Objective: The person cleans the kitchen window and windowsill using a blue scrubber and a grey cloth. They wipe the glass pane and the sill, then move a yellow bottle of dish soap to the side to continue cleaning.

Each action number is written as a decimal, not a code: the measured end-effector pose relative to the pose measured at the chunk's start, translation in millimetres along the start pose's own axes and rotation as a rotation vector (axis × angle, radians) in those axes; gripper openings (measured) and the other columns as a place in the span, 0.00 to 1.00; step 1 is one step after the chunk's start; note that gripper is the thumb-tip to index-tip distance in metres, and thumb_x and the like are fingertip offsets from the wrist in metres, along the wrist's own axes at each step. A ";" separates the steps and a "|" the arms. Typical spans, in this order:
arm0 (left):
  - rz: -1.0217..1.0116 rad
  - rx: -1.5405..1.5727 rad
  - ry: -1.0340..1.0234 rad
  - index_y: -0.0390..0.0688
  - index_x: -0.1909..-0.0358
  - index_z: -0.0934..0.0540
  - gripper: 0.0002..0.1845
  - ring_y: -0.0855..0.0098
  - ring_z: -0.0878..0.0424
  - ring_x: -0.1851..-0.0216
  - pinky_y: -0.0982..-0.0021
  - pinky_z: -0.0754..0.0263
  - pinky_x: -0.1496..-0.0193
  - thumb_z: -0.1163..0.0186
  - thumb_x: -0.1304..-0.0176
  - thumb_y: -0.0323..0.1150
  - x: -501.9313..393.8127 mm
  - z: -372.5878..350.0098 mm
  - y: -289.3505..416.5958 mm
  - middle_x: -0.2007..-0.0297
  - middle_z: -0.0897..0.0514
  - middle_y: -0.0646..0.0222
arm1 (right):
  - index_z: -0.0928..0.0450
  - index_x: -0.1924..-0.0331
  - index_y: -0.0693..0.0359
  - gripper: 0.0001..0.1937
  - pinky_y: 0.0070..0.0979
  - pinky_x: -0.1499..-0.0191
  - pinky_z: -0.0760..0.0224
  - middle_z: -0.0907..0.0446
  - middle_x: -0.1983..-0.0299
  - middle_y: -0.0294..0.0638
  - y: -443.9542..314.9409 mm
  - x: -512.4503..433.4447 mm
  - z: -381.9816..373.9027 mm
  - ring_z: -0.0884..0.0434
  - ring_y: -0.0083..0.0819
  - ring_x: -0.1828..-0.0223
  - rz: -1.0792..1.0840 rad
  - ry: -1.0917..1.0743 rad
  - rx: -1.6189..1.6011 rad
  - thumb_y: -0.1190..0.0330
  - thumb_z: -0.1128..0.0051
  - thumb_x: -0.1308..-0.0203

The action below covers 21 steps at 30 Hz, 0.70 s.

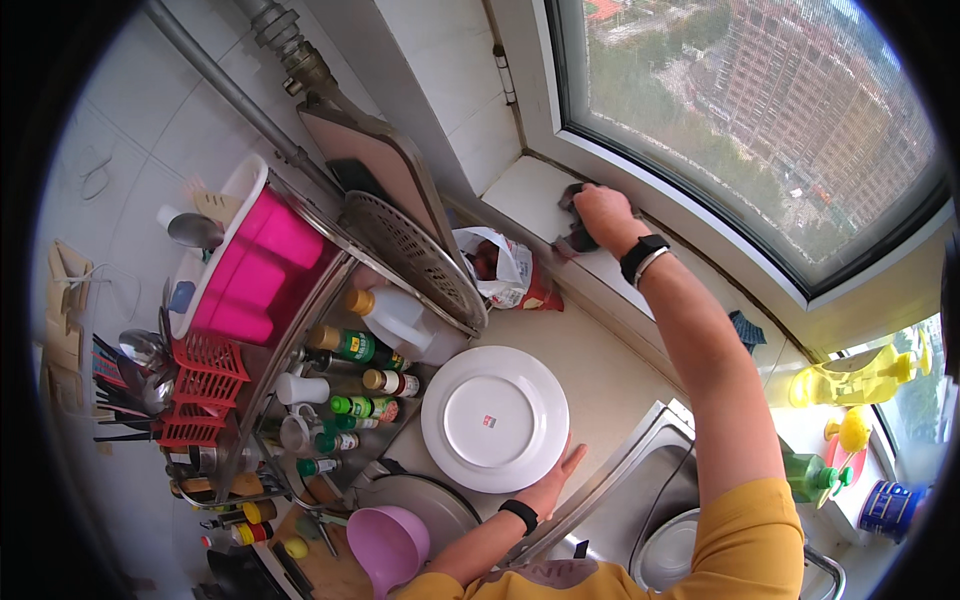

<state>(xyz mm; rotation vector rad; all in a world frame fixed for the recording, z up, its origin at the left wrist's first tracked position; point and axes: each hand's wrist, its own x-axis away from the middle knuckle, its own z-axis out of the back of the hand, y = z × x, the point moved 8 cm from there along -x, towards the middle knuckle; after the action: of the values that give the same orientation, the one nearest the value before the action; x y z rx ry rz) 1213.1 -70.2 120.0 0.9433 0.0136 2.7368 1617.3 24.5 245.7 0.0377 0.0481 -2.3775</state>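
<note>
My right hand [606, 216] is stretched out to the tiled window sill [529, 196], closed on a dark cloth [576, 238] that lies against the sill below the window frame. On the countertop, my left hand [546, 486] rests at the lower right rim of an upside-down white plate [491, 420], its fingers spread; part of the palm and the thumb are hidden, so whether it grips the rim is unclear. The plate shows its underside with a small red mark.
A metal sink [652, 480] holds a bowl. Bottles, a steamer rack [416, 262], a pink bin [259, 266] and red utensil baskets [206, 386] stand to the left. A plastic bag [502, 270] lies by the sill. A yellow soap bottle [840, 379] and a green bottle [806, 476] are at right.
</note>
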 end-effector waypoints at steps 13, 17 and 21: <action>0.013 0.035 0.022 0.50 0.20 0.58 0.78 0.39 0.56 0.23 0.43 0.52 0.24 0.19 0.72 0.58 -1.3 -2.8 -3.3 0.22 0.59 0.46 | 0.20 0.44 0.55 0.20 0.32 0.30 0.46 0.27 0.37 0.30 -12.5 -41.4 25.0 0.36 0.30 0.30 0.210 0.486 0.592 0.64 0.48 0.40; 0.013 0.078 -0.035 0.52 0.20 0.56 0.77 0.39 0.57 0.23 0.43 0.54 0.23 0.16 0.75 0.51 -5.4 -10.3 -1.1 0.23 0.59 0.43 | 0.19 0.46 0.55 0.18 0.31 0.32 0.43 0.25 0.43 0.30 13.1 -2.1 19.4 0.33 0.30 0.34 0.248 0.488 0.574 0.68 0.47 0.42; 0.010 0.130 -0.012 0.52 0.21 0.56 0.78 0.40 0.58 0.23 0.46 0.56 0.22 0.16 0.77 0.48 -2.6 -10.8 -0.8 0.23 0.62 0.44 | 0.17 0.55 0.53 0.13 0.32 0.32 0.42 0.24 0.48 0.29 47.7 73.5 34.0 0.31 0.31 0.37 0.266 0.446 0.643 0.69 0.47 0.43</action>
<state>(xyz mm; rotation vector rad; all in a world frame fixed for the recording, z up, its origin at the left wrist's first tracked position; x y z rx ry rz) 1208.7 -69.3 109.8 0.9954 0.1867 2.7675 1596.7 -62.3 275.5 0.8230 -0.4786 -1.9861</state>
